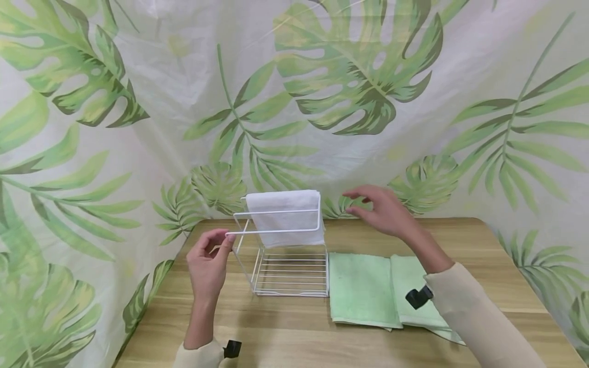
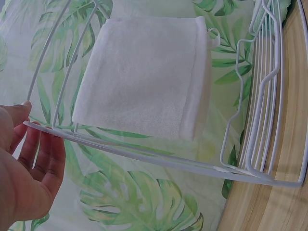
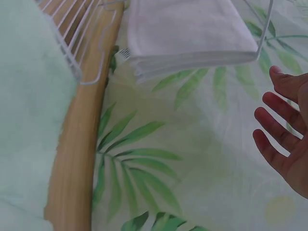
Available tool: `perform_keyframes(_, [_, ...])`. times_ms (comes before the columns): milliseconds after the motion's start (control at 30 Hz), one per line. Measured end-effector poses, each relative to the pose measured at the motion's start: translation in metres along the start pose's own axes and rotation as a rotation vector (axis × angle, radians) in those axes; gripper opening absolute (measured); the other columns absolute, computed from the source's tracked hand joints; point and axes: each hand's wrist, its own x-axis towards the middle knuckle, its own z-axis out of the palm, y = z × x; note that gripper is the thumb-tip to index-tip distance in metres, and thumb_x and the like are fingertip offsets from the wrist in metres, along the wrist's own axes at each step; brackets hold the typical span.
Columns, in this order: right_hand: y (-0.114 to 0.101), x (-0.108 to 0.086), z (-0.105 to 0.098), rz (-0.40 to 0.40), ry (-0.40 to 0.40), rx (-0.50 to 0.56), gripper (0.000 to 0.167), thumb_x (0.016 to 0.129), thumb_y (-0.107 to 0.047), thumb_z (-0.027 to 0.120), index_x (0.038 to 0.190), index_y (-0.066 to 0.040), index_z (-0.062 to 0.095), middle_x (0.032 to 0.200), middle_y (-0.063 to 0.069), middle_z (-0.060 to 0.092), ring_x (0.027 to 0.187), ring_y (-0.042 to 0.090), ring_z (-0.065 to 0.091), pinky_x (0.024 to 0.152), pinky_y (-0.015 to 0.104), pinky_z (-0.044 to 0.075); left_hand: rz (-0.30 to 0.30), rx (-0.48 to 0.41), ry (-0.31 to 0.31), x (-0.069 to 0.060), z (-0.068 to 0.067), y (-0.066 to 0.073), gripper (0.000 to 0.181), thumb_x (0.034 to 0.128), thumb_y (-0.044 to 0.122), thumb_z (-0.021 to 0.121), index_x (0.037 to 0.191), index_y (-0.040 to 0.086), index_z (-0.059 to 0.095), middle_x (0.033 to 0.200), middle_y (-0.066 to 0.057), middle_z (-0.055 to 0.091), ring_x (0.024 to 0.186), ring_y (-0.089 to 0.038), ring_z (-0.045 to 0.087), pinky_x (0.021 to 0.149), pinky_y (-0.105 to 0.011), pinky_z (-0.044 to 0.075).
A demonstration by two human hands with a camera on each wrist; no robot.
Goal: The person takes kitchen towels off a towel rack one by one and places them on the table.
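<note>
A white wire rack (image 1: 291,294) stands on the table, with a white towel (image 1: 287,222) draped over its rear top bar. At the rack's upper left front corner, my left hand (image 1: 209,260) pinches the wire between thumb and fingers; the left wrist view shows the thumb above the bar and fingers beneath. My right hand (image 1: 379,209) is raised to the right of the towel, apart from it, fingers loosely bent and holding nothing. In the right wrist view the towel (image 3: 192,29) shows several folded layers and a small tag.
Two light green folded towels, one nearer the rack (image 1: 363,289) and one farther right (image 1: 409,291), lie side by side on the wooden table (image 1: 294,332). A leaf-printed curtain (image 1: 257,102) hangs behind the table. The right forearm passes over the farther towel.
</note>
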Motion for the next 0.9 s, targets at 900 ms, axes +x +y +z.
perform_keyframes(900, [-0.046, 0.046, 0.01, -0.072, 0.036, 0.152, 0.041, 0.095, -0.011, 0.083, 0.134, -0.003, 0.072, 0.137, 0.015, 0.073, 0.127, 0.033, 0.07, 0.097, 0.049, 0.065, -0.018, 0.019, 0.019, 0.002, 0.003, -0.002, 0.019, 0.0939, -0.004, 0.079, 0.108, -0.013, 0.072, 0.087, 0.006, 0.072, 0.076, -0.003, 0.068, 0.067, -0.011, 0.06])
